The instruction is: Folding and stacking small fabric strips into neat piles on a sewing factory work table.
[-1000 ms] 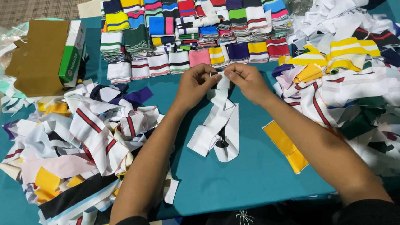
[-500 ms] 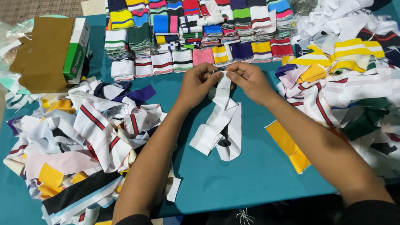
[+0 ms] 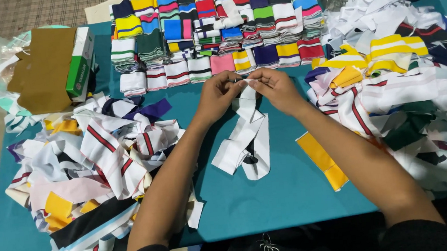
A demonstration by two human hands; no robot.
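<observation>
You hold the white knit strip (image 3: 246,134) by its top end, pinched between the fingertips of your left hand (image 3: 220,93) and your right hand (image 3: 276,87), which meet above the middle of the teal table (image 3: 272,201). Both sets of fingers are closed narrowly on that one end; the rest of the strip hangs down and lies folded and looped on the table in front of you.

The grip is small and right at the edge, so the end could slip out if either pinch loosens. The loose tail lies doubled over itself, and a pull upward could drag it up twisted rather than flat.

Just to the right of the tail lies a yellow strip (image 3: 322,160), near enough that a sweep of your right forearm could push it off the near edge. The loose heap of striped strips on the left (image 3: 94,167) lies against your left forearm, and the heap on the right (image 3: 407,100) lies close to your right one; either could snag and shed pieces. Beyond your hands, the folded stacks in rows (image 3: 216,30) stand near; a forward reach could topple the front row.
</observation>
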